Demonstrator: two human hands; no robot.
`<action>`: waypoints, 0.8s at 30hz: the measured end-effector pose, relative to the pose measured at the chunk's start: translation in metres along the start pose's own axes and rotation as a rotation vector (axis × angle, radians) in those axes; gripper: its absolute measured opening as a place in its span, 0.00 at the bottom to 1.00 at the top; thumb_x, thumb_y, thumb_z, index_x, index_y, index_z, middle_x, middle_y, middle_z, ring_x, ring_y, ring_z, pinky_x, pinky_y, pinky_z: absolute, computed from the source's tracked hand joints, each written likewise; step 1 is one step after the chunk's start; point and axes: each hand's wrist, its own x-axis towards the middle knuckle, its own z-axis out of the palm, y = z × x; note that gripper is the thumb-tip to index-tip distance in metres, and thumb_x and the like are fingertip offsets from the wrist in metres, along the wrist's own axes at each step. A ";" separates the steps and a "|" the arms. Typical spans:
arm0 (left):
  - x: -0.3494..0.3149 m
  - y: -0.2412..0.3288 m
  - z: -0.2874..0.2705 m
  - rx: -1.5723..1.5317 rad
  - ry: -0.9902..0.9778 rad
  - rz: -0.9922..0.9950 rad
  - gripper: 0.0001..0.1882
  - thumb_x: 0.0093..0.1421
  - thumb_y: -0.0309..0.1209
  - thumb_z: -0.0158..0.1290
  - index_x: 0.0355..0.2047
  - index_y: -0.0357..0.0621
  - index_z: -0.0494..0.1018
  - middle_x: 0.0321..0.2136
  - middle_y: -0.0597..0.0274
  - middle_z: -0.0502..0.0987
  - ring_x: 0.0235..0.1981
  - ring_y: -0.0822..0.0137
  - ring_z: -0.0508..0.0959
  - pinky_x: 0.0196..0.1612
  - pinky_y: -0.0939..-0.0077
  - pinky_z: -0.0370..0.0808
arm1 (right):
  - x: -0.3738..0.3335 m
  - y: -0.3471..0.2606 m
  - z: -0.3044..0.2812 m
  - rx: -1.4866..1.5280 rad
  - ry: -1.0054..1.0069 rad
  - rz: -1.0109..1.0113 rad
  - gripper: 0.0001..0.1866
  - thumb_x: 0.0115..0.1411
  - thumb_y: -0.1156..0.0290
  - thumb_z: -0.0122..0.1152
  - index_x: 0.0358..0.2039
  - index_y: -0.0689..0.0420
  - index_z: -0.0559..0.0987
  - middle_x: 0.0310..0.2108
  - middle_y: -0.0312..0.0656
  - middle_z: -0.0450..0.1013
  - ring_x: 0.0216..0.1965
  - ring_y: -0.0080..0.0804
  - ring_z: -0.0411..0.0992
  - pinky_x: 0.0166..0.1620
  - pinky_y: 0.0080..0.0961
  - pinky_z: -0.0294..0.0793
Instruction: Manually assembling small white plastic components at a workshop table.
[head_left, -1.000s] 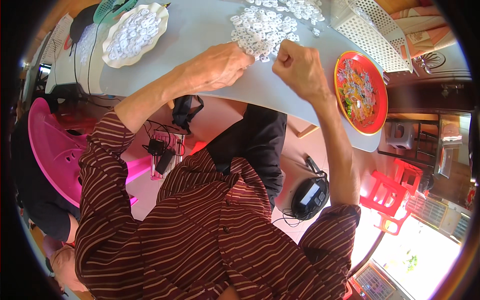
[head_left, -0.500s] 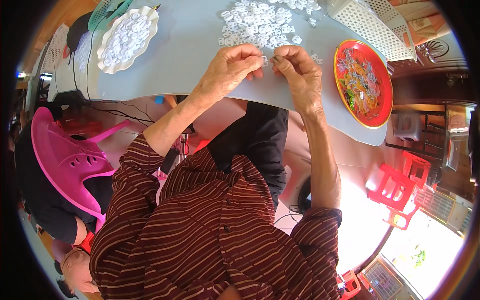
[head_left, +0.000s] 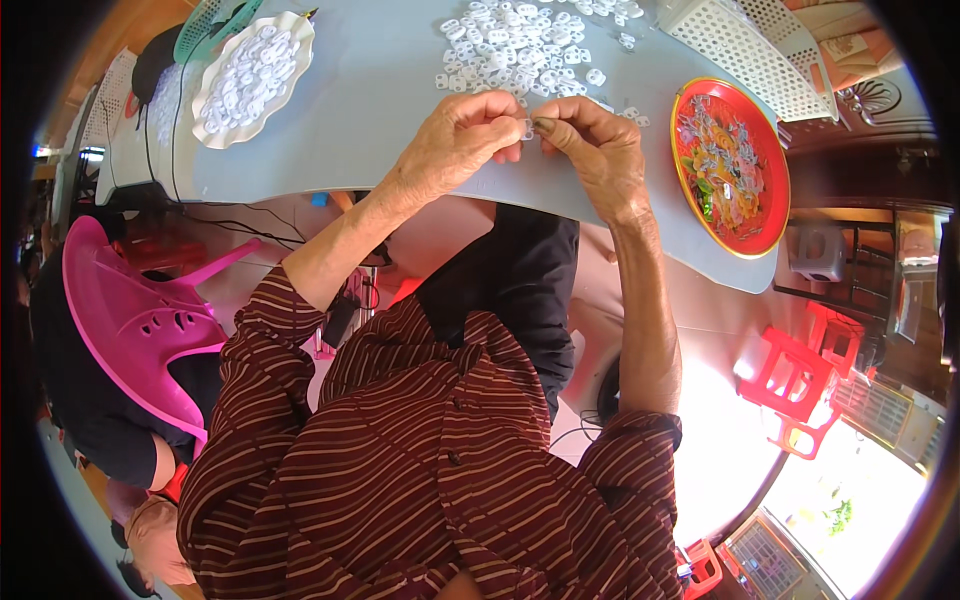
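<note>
Above the table's near edge, my left hand [head_left: 465, 135] pinches a small white plastic piece [head_left: 528, 131] between thumb and fingertips. My right hand [head_left: 598, 150] is closed in a pinch, its thumb tip right beside that piece; whatever it holds is too small to make out. Just beyond my fingers lies a loose heap of similar white plastic pieces [head_left: 515, 48] with holes. To the right rests a round red tray [head_left: 772, 195] with a gold rim and a flower pattern, strewn with many tiny silvery slivers.
A scalloped white dish [head_left: 207, 125] full of white pieces stands at the left, near a green basket [head_left: 200, 32]. A white perforated basket [head_left: 745, 60] is at the back right. A person sits at the left on a pink chair [head_left: 120, 310]. Red stools [head_left: 785, 375] stand right.
My right hand has shifted left, bringing its pinched fingertips up against the white piece. My left hand stays almost still.
</note>
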 end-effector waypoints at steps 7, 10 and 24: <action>-0.001 -0.006 0.001 -0.083 0.026 0.017 0.08 0.59 0.30 0.48 0.28 0.38 0.72 0.21 0.67 0.72 0.25 0.77 0.71 0.33 0.81 0.69 | 0.000 0.005 0.003 0.122 0.017 -0.061 0.04 0.57 0.79 0.58 0.34 0.61 0.76 0.28 0.30 0.72 0.30 0.15 0.68 0.35 0.14 0.69; -0.002 -0.005 0.002 -0.086 0.043 0.022 0.08 0.60 0.31 0.48 0.29 0.38 0.72 0.21 0.67 0.72 0.25 0.77 0.71 0.33 0.81 0.69 | -0.001 0.003 0.004 0.120 0.002 -0.061 0.05 0.57 0.80 0.57 0.36 0.61 0.75 0.30 0.31 0.72 0.32 0.16 0.68 0.37 0.15 0.70; -0.003 -0.010 0.007 -0.037 0.103 0.020 0.09 0.61 0.31 0.48 0.31 0.37 0.72 0.22 0.67 0.73 0.26 0.76 0.71 0.33 0.82 0.69 | -0.002 0.008 0.005 0.133 0.017 -0.091 0.08 0.57 0.80 0.58 0.38 0.61 0.74 0.31 0.34 0.73 0.32 0.18 0.69 0.38 0.16 0.70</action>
